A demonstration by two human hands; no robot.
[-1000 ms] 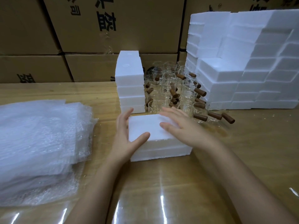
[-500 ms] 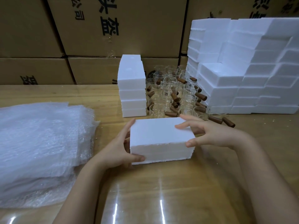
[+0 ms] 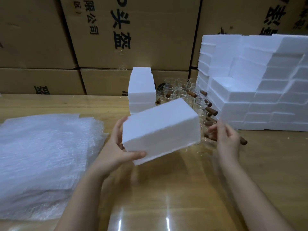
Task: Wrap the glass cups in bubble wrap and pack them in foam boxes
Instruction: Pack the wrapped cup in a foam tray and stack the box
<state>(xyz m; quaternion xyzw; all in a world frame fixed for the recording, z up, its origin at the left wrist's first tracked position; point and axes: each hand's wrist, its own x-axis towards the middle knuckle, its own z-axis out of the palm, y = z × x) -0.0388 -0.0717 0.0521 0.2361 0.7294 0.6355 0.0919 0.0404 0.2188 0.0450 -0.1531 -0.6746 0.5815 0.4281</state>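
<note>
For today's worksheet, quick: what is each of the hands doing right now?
Left hand: grips the foam box.
Right hand: open, holding nothing.

We count one separate foam box [image 3: 160,129], one short foam stack [image 3: 141,87], one large foam stack [image 3: 258,94] and one bubble wrap pile [image 3: 41,155]. We cannot count the crowded glass cups [image 3: 181,91].

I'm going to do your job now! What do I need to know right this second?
Left hand grips the foam box by its left end, tilted, off the table. Right hand is open beside its right end, holding nothing.
Bare glass cups stand behind the box; bubble wrap pile lies at left; more foam boxes are stacked at right.
Done: no wrapped cup in sight.
Left: open the box, wrap cups, pack them.
</note>
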